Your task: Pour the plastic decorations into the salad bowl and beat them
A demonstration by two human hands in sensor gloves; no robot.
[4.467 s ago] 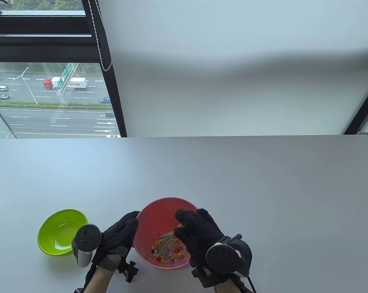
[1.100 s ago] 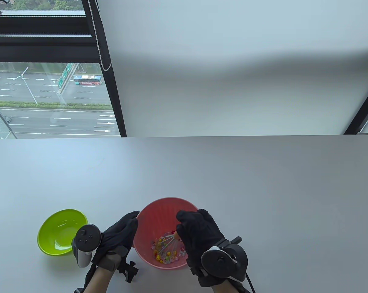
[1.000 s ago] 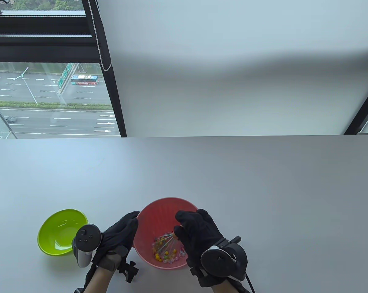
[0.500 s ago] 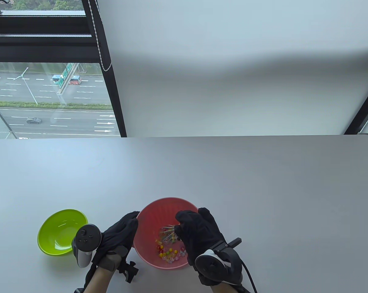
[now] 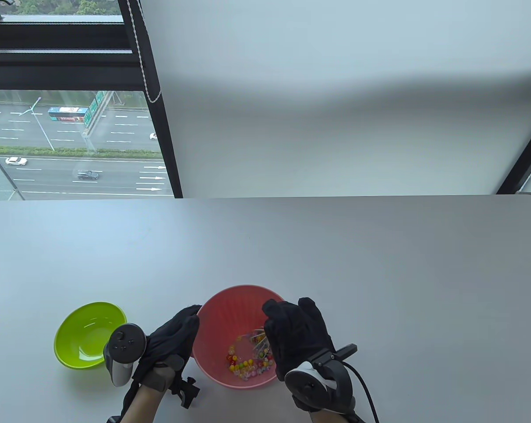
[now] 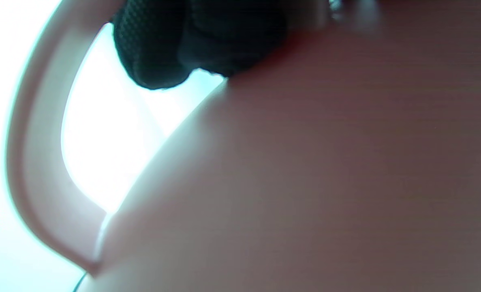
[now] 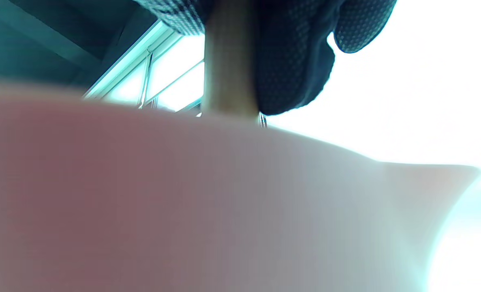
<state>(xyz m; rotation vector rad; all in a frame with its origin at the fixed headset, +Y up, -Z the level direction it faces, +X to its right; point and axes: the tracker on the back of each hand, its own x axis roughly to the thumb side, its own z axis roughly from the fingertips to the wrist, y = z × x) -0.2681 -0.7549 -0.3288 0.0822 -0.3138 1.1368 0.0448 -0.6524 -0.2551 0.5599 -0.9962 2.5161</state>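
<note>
A pink salad bowl point(image 5: 230, 294) stands near the table's front edge with small coloured plastic decorations point(image 5: 246, 366) lying in its bottom. My right hand point(image 5: 294, 328) is over the bowl's right side and grips a whisk by its wooden handle point(image 7: 228, 73). The whisk's wire head point(image 5: 258, 340) reaches down among the decorations. My left hand point(image 5: 177, 330) holds the bowl's left side, fingers point(image 6: 163, 48) curled against the outer wall point(image 6: 325, 182) under the rim. In the right wrist view the bowl's wall point(image 7: 143, 202) fills the lower half and hides the wires.
An empty green bowl point(image 5: 89, 335) sits to the left of my left hand. The grey table point(image 5: 336, 264) stretches back to a window and a white blind. Its front edge is close under both wrists.
My right hand has swung to the right and the whisk head has gone with it toward the bowl's right side. The decorations have shifted in the bottom. The left hand has stayed put.
</note>
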